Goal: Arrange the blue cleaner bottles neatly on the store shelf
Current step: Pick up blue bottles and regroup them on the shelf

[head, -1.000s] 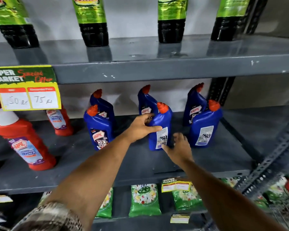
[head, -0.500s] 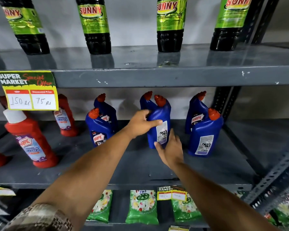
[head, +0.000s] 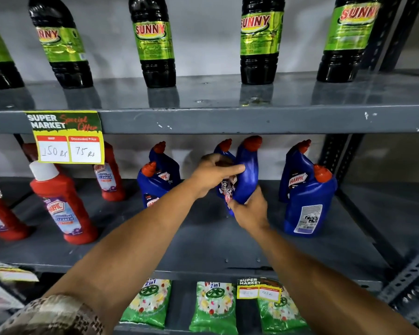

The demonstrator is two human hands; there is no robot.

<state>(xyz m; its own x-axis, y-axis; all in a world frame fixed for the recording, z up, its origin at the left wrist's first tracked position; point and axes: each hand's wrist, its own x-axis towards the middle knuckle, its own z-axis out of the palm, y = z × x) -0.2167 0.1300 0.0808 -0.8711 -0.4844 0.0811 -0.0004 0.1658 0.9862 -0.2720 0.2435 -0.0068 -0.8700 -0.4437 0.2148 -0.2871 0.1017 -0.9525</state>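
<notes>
Several blue cleaner bottles with orange caps stand on the grey middle shelf [head: 203,240]. Both hands hold the middle front blue bottle [head: 248,175], tilted and lifted off the shelf. My left hand [head: 213,174] grips its upper body, and my right hand [head: 250,210] cups its base. Another blue bottle [head: 224,147] stands right behind it, mostly hidden. Two blue bottles [head: 155,182] stand to the left, one in front of the other. At the right a pair stands the same way, the front one [head: 307,206] turned with its back label outward.
Red cleaner bottles [head: 61,204] stand at the left of the same shelf. A price tag [head: 67,139] hangs from the upper shelf edge, under dark bottles with green labels [head: 155,44]. Green packets [head: 213,305] lie on the shelf below. A perforated steel upright [head: 411,274] runs at right.
The middle front bottle has been pushed back, then lifted and tilted. My right hand moved from beside it to under its base. The camera has tilted upward.
</notes>
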